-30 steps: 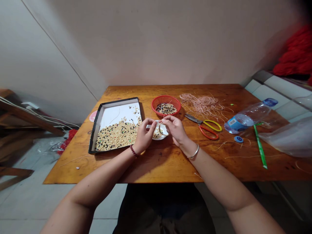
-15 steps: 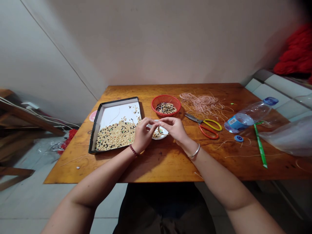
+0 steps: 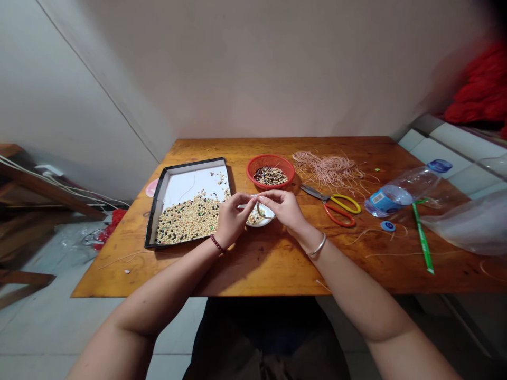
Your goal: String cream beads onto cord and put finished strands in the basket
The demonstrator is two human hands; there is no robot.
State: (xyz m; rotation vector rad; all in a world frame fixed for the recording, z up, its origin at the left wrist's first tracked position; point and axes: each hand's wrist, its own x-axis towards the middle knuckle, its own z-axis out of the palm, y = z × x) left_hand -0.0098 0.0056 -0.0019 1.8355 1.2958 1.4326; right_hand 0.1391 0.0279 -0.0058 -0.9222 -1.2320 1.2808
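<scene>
My left hand [image 3: 232, 217] and my right hand [image 3: 284, 211] meet fingertip to fingertip above a small white dish [image 3: 259, 224] holding loose beads. Both are closed in a pinch at the top of a thin string of beads [image 3: 266, 215], which hangs in a curve below the fingertips. The string's ends are too small to make out. Left of my hands, a black-rimmed tray [image 3: 174, 169] holds many cream, black and green beads [image 3: 190, 219]. Just behind the dish is a red plastic basket [image 3: 291, 174] with dark and cream beads inside.
Scissors [image 3: 330, 205] with one yellow and one orange handle lie to the right, before a tangle of pink cord [image 3: 327, 168]. Farther right are a plastic bottle [image 3: 390, 198], its blue cap [image 3: 388, 226], a green strip [image 3: 423, 237] and a clear bag [image 3: 471, 224].
My hands stay pinched together in nearly the same place. The string of beads has swung slightly, showing more of its curve beneath my right fingers.
</scene>
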